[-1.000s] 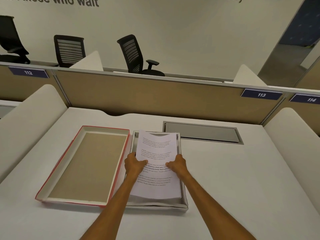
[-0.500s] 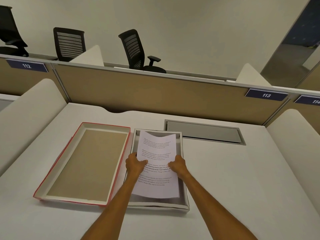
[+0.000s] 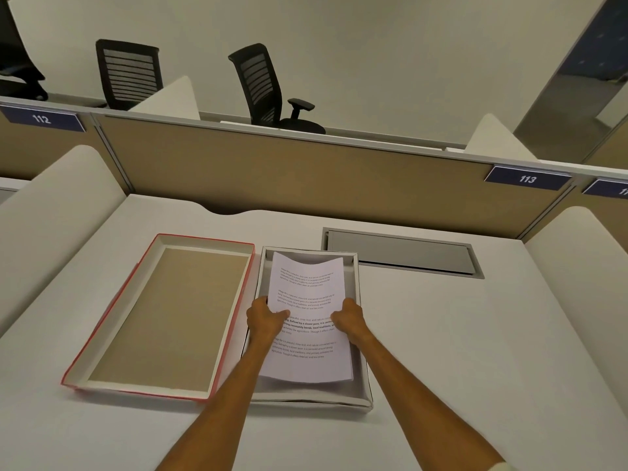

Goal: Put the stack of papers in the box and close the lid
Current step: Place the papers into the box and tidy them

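Hands grip a stack of white printed papers (image 3: 307, 321) by its long edges, the left hand (image 3: 265, 319) and right hand (image 3: 348, 319) each clamped on one side, holding it inside the open grey-walled shallow cardboard box (image 3: 363, 375) on the white desk (image 3: 475, 351). The sheets bow along their near and far edges. Just beside the box on its left lies the red-edged lid (image 3: 163, 317), turned brown inner face up.

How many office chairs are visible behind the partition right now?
3. One chair sits at the far left, cut off by the frame edge; a second chair is left of centre; a third chair, with armrests, is near centre. Others may be hidden behind the partition.
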### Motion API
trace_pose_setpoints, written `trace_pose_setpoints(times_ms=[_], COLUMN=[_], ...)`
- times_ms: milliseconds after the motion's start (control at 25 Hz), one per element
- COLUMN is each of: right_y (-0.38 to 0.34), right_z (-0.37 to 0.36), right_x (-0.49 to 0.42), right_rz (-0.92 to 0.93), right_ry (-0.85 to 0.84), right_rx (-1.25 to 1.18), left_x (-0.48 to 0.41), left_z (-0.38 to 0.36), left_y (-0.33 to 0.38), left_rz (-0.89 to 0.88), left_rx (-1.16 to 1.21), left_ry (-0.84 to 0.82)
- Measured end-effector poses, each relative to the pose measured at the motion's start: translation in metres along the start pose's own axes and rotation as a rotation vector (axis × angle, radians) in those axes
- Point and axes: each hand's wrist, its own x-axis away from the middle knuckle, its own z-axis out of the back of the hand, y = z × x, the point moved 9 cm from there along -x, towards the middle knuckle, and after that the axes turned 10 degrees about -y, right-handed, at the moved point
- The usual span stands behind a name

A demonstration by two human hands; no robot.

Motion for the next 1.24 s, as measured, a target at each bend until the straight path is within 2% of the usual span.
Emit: trace_pose_setpoints(times_ms=[840,1240], right_y=[0.016,0.027], right_z=[-0.001,0.004], right_x=[0.007,0.011], right_rz=[0.017,-0.045], right_ry=[0.098,0.092], right_rx=[-0.039,-0.105], left_x=[0.007,0.010], left_z=[0.003,0.005], left_y=[-0.004,0.001], left_rz=[-0.065,-0.075], left_rx=[-0.045,-0.087], left_ry=[-0.018,-0.034])
